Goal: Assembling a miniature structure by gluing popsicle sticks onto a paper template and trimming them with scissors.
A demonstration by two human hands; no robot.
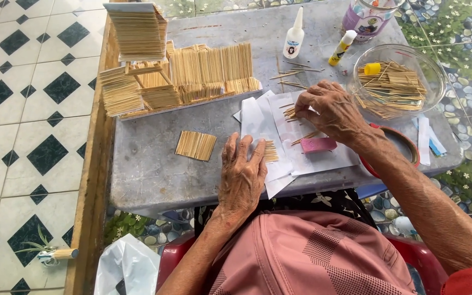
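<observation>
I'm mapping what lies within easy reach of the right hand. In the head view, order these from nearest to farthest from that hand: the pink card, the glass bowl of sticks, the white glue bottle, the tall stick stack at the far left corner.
1. Pink card, just below the right hand.
2. Glass bowl, to its right.
3. White glue bottle, above it, farther up the table.
4. Tall stick stack, at the far left corner.

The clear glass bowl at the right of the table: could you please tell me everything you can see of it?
The clear glass bowl is round, wide and shallow, standing upright on the grey table near its right edge. Inside lies a loose heap of thin pale sticks, crossing in several directions, with a small yellow cap on top. The right hand is just beside its left rim; whether they touch cannot be told. A patterned jar stands behind it.
</observation>
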